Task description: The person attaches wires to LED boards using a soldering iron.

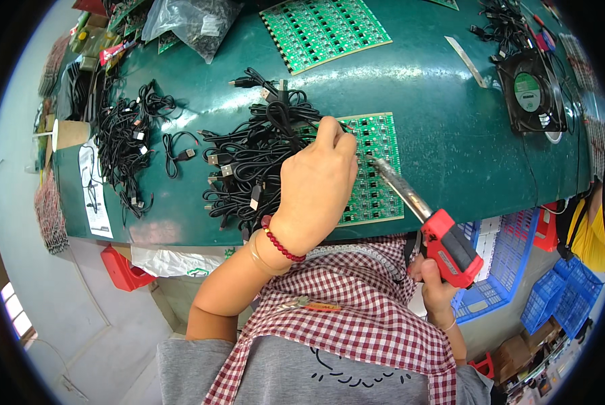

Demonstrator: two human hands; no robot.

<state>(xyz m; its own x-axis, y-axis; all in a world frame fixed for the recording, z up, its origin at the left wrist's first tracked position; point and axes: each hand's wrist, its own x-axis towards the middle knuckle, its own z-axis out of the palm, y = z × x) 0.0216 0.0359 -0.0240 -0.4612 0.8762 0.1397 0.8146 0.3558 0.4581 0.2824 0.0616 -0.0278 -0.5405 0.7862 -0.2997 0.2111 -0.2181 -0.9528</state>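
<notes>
My left hand (319,179) is closed in a pinch over the green circuit board panel (385,138). From its fingertips a thin red wire end pokes out, apparently of a black USB cable; the fingers hide most of the grip. My right hand (439,291) is wrapped round the red and black handle of a soldering iron (451,250). The iron's metal tip points up and left, at the panel just right of my left fingers. A pile of coiled black USB cables (238,182) lies left of the panel, overlapping its left side.
Another circuit board panel (329,30) lies at the back. More black cables (124,148), a single coil (176,156) and a paper cup (70,134) are on the left. A black fan (532,93) and a metal strip (466,61) sit right. Blue crates (501,260) stand below the table edge.
</notes>
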